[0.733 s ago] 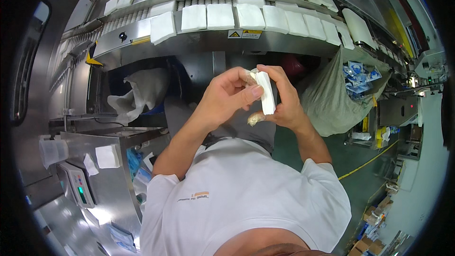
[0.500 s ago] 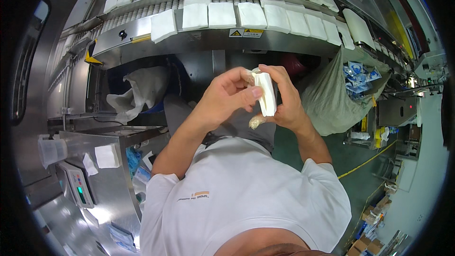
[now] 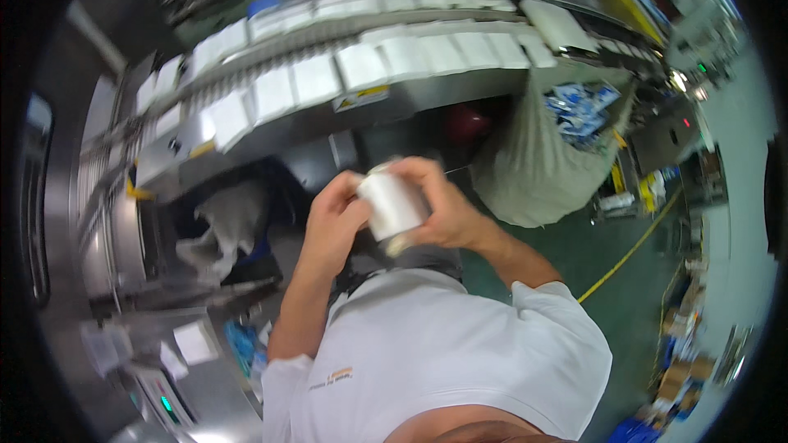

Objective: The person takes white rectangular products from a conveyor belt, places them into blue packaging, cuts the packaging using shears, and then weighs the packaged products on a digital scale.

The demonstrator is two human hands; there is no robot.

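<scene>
Between my two hands is a white folded cloth stack (image 3: 392, 203), its broad flat face turned up and slightly blurred. My left hand (image 3: 332, 221) pinches its left edge with thumb and fingers. Along the opposite edge, my right hand (image 3: 443, 207) is closed around the stack, with pale finger covers on some fingertips. Both hands are in front of my waist, short of the conveyor. Similar white folded cloths (image 3: 315, 82) lie side by side along the conveyor's near edge, and another row lies behind them.
The roller conveyor (image 3: 201, 97) curves across the far side. At right hangs a large grey-green sack (image 3: 521, 172) holding blue-and-white packets (image 3: 581, 111). A steel bench at lower left carries a scale (image 3: 164, 398), a clear plastic jug (image 3: 107, 346) and a white cloth stack (image 3: 197, 342).
The head view has turned and shifted, so the conveyor now slants. The stack, held edge-up before, now shows its broad face. Both hands still grip it and appear further left.
</scene>
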